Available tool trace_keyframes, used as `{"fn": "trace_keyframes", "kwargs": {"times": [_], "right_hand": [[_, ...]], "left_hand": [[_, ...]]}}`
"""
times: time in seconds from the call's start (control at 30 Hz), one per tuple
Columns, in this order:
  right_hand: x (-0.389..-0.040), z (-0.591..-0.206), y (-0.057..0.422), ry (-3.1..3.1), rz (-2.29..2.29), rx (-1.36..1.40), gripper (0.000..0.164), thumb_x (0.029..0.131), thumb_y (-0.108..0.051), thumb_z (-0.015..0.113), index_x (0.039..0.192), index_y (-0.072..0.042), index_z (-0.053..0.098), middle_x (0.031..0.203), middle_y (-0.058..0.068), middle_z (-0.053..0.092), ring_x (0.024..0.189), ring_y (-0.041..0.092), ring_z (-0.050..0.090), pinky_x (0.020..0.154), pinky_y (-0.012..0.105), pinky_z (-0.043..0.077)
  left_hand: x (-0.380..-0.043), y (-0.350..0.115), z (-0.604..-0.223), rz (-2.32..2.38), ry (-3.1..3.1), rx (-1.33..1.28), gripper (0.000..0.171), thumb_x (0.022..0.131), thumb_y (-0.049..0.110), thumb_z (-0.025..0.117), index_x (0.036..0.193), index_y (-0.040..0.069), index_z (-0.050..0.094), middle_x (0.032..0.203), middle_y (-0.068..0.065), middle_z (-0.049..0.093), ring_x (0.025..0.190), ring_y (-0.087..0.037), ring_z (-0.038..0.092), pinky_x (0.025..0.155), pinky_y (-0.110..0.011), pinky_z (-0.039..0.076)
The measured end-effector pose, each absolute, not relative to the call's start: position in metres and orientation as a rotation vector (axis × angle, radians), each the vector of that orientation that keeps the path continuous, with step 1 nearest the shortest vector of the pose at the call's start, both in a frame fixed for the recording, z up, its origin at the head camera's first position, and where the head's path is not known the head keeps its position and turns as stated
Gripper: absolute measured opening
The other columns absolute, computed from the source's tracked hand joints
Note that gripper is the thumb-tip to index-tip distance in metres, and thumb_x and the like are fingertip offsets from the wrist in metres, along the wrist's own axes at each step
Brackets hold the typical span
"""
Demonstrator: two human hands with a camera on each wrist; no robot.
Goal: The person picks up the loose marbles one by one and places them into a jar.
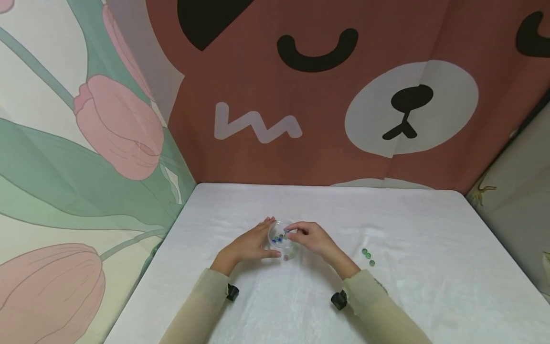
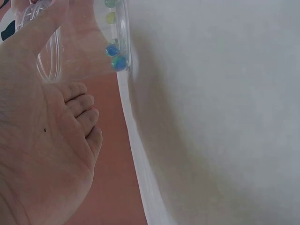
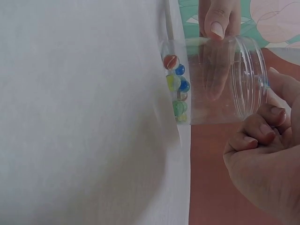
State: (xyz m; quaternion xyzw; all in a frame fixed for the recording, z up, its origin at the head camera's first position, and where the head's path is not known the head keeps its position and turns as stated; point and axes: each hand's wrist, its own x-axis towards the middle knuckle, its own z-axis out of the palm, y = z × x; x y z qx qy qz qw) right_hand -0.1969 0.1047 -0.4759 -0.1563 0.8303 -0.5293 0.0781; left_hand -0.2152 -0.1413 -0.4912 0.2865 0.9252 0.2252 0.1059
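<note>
A clear plastic jar with a ridged screw neck stands upright on the white table. Blue, green, yellow and reddish marbles lie at its bottom. My left hand holds the jar from the left, thumb at the near side and fingers at the far side. Over the jar's mouth is my right hand, pinching a small bluish marble between thumb and index finger right at the rim. In the right wrist view its other fingers are curled, and the fingertips partly hide the marble.
Several loose green marbles lie on the white-covered table, to the right of my right hand. Behind the table hangs a brown bear-face cloth. A tulip-patterned cloth covers the left side.
</note>
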Motion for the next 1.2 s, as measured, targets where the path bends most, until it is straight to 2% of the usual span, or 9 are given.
{"fn": "trace_keyframes", "kwargs": {"times": [0.17,0.27,0.57,0.77,1.2], "right_hand": [[-0.198,-0.477,0.105,2.475,-1.585,-0.446,0.042,0.095,-0.026,0.074,0.134,-0.012,0.068,0.068,-0.004,0.049,0.062,0.012,0.040,0.056,0.024,0.035],[-0.198,-0.477,0.105,2.463,-1.594,-0.454,0.043,0.095,-0.025,0.073,0.136,-0.010,0.066,0.068,-0.004,0.048,0.062,0.011,0.040,0.056,0.024,0.035],[-0.194,-0.474,0.107,2.448,-1.614,-0.451,0.044,0.095,-0.027,0.073,0.135,-0.010,0.066,0.071,-0.003,0.051,0.065,0.012,0.043,0.058,0.024,0.037],[-0.190,-0.471,0.113,2.464,-1.611,-0.419,0.042,0.094,-0.029,0.074,0.134,-0.016,0.067,0.072,-0.002,0.052,0.064,0.012,0.043,0.057,0.025,0.037],[-0.174,-0.466,0.155,2.516,-1.559,-0.312,0.041,0.094,-0.030,0.074,0.132,-0.017,0.068,0.072,-0.001,0.050,0.064,0.014,0.043,0.055,0.025,0.035]], "left_hand": [[-0.214,-0.141,-0.492,0.659,2.726,0.825,0.109,0.085,0.067,0.069,0.164,0.013,0.016,0.171,-0.003,0.012,0.157,-0.025,0.011,0.125,-0.048,0.019],[-0.214,-0.142,-0.492,0.656,2.726,0.818,0.109,0.085,0.068,0.068,0.164,0.014,0.016,0.171,-0.002,0.011,0.157,-0.024,0.010,0.125,-0.048,0.019],[-0.214,-0.141,-0.493,0.646,2.731,0.818,0.110,0.085,0.068,0.068,0.164,0.013,0.016,0.171,-0.004,0.011,0.157,-0.024,0.010,0.125,-0.048,0.020],[-0.215,-0.141,-0.493,0.632,2.736,0.809,0.109,0.085,0.069,0.068,0.164,0.015,0.015,0.171,-0.003,0.011,0.157,-0.022,0.009,0.125,-0.047,0.019],[-0.217,-0.142,-0.494,0.615,2.743,0.826,0.110,0.083,0.072,0.067,0.164,0.016,0.017,0.170,0.002,0.011,0.157,-0.017,0.009,0.126,-0.041,0.018]]}}
